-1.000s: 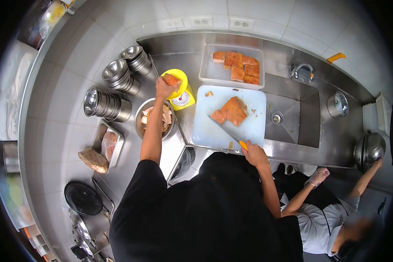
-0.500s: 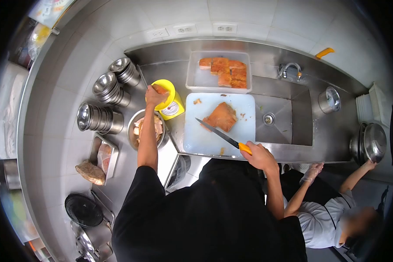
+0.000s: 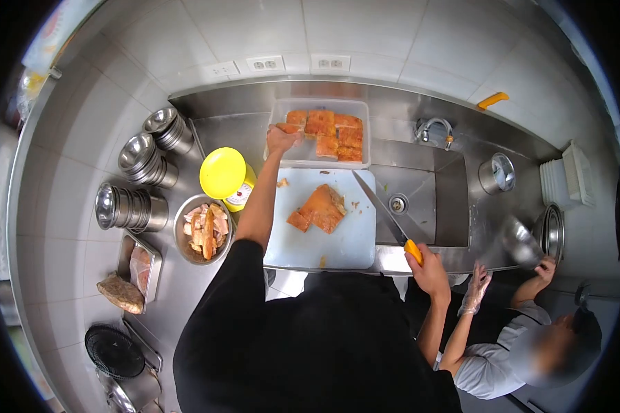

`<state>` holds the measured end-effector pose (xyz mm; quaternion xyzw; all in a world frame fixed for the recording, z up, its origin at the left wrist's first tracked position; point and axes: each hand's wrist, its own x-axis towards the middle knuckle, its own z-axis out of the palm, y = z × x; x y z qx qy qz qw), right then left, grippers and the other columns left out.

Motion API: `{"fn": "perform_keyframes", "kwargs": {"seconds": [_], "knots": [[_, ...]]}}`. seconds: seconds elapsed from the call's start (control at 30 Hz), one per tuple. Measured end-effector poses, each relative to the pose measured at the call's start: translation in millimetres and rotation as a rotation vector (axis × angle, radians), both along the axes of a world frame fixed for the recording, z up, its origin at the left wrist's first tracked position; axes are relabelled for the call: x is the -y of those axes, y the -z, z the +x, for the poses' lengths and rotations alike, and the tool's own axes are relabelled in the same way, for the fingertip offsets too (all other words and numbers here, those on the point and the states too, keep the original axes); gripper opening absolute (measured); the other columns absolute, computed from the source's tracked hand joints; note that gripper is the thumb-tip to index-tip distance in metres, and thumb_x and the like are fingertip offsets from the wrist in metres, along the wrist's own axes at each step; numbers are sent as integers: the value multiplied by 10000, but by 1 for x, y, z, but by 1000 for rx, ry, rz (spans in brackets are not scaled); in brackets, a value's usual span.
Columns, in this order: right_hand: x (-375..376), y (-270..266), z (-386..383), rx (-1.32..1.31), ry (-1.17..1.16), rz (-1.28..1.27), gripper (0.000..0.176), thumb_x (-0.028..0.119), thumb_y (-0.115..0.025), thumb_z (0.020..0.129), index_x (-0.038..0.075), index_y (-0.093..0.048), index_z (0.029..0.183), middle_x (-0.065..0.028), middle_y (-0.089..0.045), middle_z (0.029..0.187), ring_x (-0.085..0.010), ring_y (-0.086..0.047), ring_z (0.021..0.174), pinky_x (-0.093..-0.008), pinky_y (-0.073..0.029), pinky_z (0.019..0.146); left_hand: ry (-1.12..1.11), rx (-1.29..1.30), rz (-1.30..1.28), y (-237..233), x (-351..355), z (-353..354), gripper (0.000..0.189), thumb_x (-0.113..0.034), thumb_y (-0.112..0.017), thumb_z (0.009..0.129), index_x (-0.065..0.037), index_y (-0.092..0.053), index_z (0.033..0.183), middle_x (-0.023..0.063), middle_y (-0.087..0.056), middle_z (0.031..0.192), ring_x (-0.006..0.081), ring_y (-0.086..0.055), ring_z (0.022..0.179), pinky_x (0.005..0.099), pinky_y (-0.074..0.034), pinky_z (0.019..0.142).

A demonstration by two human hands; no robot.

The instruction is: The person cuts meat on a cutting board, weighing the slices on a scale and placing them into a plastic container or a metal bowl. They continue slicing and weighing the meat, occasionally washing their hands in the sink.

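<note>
My left hand (image 3: 282,140) is closed on a piece of the browned meat at the left side of the clear plastic tray (image 3: 318,163), where several square pieces (image 3: 320,122) lie. In my right hand (image 3: 430,270) is a knife (image 3: 386,216) with a yellow handle, its blade pointing up and left over the board's right edge and the sink's edge. On the white cutting board (image 3: 289,249) rest a large piece of browned meat (image 3: 323,208) and a smaller one (image 3: 298,221). The yellow scale's round pan (image 3: 222,173) holds nothing.
A steel bowl of meat strips (image 3: 204,259) stands left of the board. Stacked steel containers (image 3: 138,157) line the left counter. The sink (image 3: 417,189) and tap (image 3: 435,129) are to the right. At far right a co-worker (image 3: 492,344) holds a steel bowl (image 3: 522,241).
My left hand has moved right with the piece from the scale pan to the tray. The knife has moved away from the meat, and a smaller piece now shows beside the large one.
</note>
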<state>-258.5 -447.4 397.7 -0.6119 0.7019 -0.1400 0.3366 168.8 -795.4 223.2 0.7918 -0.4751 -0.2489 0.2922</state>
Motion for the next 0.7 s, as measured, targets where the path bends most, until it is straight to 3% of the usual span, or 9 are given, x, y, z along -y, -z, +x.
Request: {"fn": "perform_keyframes", "kwargs": {"seconds": [0.17, 0.2, 0.3, 0.4, 0.47, 0.5, 0.57, 0.6, 0.7], "knots": [[-1, 9, -15, -15, 17, -24, 303, 263, -673, 963, -7, -636, 1095, -277, -669, 817, -475, -672, 800, -483, -509, 690, -15, 231, 52, 75, 46, -11, 951, -437, -890, 665, 86, -447, 1324, 233, -615, 1255, 371, -585, 1215, 405, -467, 1082], [4, 11, -17, -20, 11, -15, 296, 258, -669, 968, -13, -634, 1079, -266, -662, 794, -459, -675, 758, -463, -504, 663, -120, 222, -20, 75, 45, -19, 901, -432, -874, 697, 88, -464, 1308, 230, -609, 1250, 374, -584, 1204, 410, -466, 1082], [12, 20, -23, -32, -42, -38, 291, 254, -666, 972, -19, -632, 1064, -274, -660, 801, -471, -666, 775, -472, -503, 667, -32, 245, -147, 67, 29, -18, 746, -431, -841, 764, 56, -544, 1245, 229, -592, 1249, 384, -576, 1192, 442, -472, 1051], [25, 29, -22, -70, -64, -60, 307, 255, -675, 966, -33, -632, 1062, -281, -667, 816, -483, -662, 791, -480, -511, 677, 341, -51, -120, 20, -47, 8, 642, -436, -820, 806, 20, -593, 1196, 225, -580, 1242, 398, -570, 1170, 466, -473, 1017], [30, 35, -19, -76, -64, -53, 320, 265, -680, 958, -26, -635, 1084, -287, -676, 840, -493, -661, 822, -502, -515, 706, 526, 32, -108, 8, -121, 15, 702, -488, -836, 771, -2, -593, 1217, 209, -593, 1206, 399, -584, 1119, 476, -475, 982], [36, 39, -17, -66, -57, -46, 328, 273, -682, 953, -14, -638, 1106, -291, -683, 858, -499, -661, 847, -522, -515, 729, 597, 99, 82, 9, -159, 12, 845, -536, -852, 720, 7, -557, 1297, 241, -556, 1295, 416, -527, 1224, 490, -463, 1023], [47, 47, -13, -43, -60, -61, 344, 296, -679, 952, 13, -645, 1145, -297, -689, 885, -511, -658, 875, -552, -516, 761, 604, 261, 434, 8, -228, -14, 1063, -527, -882, 666, 1, -417, 1462, 293, -369, 1509, 477, -285, 1432, 553, -379, 1134], [53, 50, -11, -52, -79, -68, 346, 301, -679, 951, 18, -646, 1148, -298, -689, 884, -512, -657, 877, -554, -516, 763, 577, 267, 426, -5, -252, -31, 943, -396, -911, 673, -33, -459, 1417, 266, -386, 1497, 448, -366, 1393, 537, -386, 1130], [61, 52, -5, -82, -135, -57, 347, 312, -682, 950, 32, -648, 1152, -297, -688, 882, -514, -654, 881, -561, -516, 769, 372, 75, 146, 30, -287, -52, 761, -268, -927, 683, -50, -531, 1295, 225, -509, 1372, 378, -502, 1271, 476, -444, 1041]]}}
